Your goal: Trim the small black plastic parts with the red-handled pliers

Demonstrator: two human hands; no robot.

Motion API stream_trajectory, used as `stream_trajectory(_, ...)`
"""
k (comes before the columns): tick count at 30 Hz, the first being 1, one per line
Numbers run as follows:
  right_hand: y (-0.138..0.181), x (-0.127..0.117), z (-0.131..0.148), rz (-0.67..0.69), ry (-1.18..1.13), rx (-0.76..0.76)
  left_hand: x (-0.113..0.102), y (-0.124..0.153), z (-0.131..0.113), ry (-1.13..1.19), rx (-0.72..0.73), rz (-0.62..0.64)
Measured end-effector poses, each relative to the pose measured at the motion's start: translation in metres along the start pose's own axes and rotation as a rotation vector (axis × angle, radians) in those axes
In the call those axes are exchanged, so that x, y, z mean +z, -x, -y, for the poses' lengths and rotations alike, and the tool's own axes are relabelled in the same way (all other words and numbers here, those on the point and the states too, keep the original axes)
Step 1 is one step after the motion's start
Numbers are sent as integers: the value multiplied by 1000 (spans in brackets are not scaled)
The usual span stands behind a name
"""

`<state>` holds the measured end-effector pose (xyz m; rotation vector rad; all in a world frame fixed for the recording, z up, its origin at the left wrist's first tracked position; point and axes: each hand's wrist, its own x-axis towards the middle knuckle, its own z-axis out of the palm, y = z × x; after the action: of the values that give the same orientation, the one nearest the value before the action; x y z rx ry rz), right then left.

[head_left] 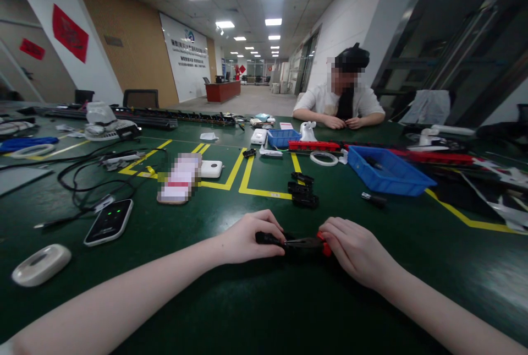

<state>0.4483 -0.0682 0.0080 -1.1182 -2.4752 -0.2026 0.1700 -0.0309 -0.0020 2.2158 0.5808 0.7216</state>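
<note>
My left hand (251,239) is closed on a small black part (269,239), its fingers and thumb curled around one end. My right hand (358,247) is closed around the red handle of what look like pliers (303,243). Their narrow dark metal end points left and meets the black part between my hands. Whether the jaws grip the part cannot be made out. Just beyond, several similar black parts (303,192) lie in a cluster on the green table (264,305). A short black cylinder (373,199) lies farther right.
A blue bin (388,176) stands right, with a smaller blue bin (282,138) farther back. A phone (179,179), a black-faced device (109,222), a white oval object (42,265) and black cables (74,179) occupy the left. Across the table sits another person (342,91), hands on the tabletop.
</note>
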Motion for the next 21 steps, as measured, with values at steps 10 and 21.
stream_trajectory(10, -2, -3, 4, -4, 16, 38, 0, 1, -4, -8, 47, -95)
stream_trajectory(21, -1, -1, 1, 0, 25, 40, 1, 2, -6, -21, 32, -26)
